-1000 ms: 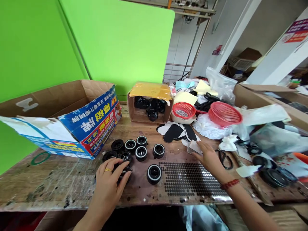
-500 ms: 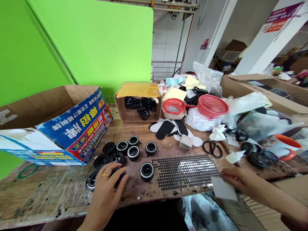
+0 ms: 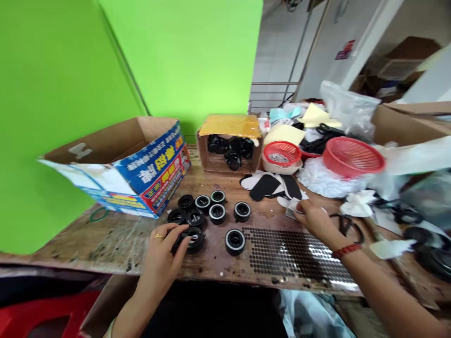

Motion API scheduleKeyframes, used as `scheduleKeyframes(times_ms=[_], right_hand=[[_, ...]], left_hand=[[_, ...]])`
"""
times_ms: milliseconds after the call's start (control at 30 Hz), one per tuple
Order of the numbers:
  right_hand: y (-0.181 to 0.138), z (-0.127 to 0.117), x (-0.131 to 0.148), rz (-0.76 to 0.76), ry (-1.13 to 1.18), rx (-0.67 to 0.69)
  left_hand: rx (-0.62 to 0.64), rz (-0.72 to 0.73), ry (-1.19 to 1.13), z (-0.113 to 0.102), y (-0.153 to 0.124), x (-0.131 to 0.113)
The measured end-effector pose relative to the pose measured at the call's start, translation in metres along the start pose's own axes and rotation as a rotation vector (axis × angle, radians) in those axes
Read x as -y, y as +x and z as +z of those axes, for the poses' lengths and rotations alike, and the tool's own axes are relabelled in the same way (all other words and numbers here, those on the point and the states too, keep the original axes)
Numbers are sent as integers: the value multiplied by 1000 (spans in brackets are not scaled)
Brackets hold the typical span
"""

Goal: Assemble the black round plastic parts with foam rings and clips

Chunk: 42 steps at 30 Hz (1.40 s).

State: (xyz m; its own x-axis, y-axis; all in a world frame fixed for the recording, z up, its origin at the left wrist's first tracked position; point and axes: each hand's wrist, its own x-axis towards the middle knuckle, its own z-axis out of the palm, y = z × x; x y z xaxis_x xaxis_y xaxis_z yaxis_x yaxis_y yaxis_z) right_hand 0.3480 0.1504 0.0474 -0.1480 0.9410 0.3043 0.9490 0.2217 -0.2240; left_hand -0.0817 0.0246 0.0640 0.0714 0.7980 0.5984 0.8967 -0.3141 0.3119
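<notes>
Several black round rings with pale rims lie grouped on the worn wooden table. My left hand, a gold ring on one finger, curls its fingers round one black ring at the front of the group. My right hand, with a red bead bracelet at the wrist, reaches to a small stack of pale square pieces and pinches it. Below that hand lies a shiny sheet of black dot stickers. One more ring sits alone beside the sheet.
An open blue printed carton stands at the left, a small brown box of black parts behind the rings. Red baskets, black and white oval pads, scissors and plastic bags crowd the right. A green wall rises behind.
My right hand, which had dropped past the table's front edge with a pale sheet, has come back up to the small square stack. The left hand stays on the ring. The view shifted.
</notes>
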Motion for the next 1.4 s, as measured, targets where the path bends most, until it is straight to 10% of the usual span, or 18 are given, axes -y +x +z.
scheduleKeyframes(times_ms=[300,433,600,767,1400], right_hand=[[9,-9,7,-47,-104,-3],[6,-23,79,-92,270,-118],[0,2,201,-257,724,221],[2,44,259,-205,858,400],[-26,49,262,-471,261,314]], left_hand=[[51,-227,-56,-10,-33,6],[58,-239,-46,-4,-38,5],[50,-222,3,-3,-41,10],[106,-240,18,-5,-49,11],[248,-174,191,-4,-45,-2]])
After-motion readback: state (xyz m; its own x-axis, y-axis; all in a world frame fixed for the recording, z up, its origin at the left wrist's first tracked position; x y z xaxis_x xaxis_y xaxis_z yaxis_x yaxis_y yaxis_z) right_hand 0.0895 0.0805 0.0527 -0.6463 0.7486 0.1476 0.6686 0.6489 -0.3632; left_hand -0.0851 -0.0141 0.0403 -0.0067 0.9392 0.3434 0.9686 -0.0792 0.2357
